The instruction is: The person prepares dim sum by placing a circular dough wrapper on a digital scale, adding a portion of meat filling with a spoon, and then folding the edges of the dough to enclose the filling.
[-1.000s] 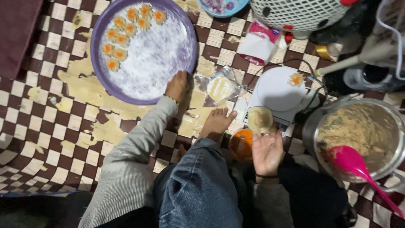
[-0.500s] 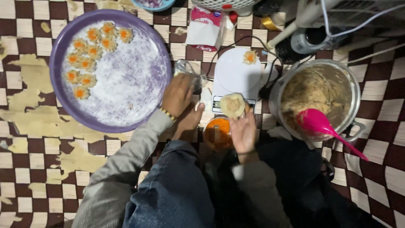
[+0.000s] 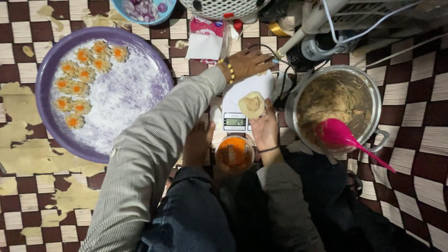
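Observation:
My right hand (image 3: 264, 127) lies palm up over a white kitchen scale (image 3: 235, 106) and holds a round dough wrapper (image 3: 252, 104) on its fingers. My left hand (image 3: 246, 63), in a grey striped sleeve with a beaded bracelet, reaches across to the far end of the scale; its fingers lie over something pale there, and I cannot tell what. A small cup of orange grated filling (image 3: 234, 153) stands just below the scale. A steel pot of brownish filling (image 3: 326, 93) with a pink spoon (image 3: 340, 135) in it sits right of my right hand.
A purple round tray (image 3: 140, 51) at the left carries several shaped dumplings with orange tops (image 3: 79, 86). Dough scraps (image 3: 21, 105) lie on the checkered mat. A bowl of chopped onion (image 3: 144, 8), a packet (image 3: 205, 39), cables and an appliance (image 3: 322, 44) crowd the far edge. A bare foot (image 3: 198, 142) rests beside the cup.
My left hand has moved from beside the tray up and right to the far end of the scale. The right hand still holds the wrapper. The view shifted closer.

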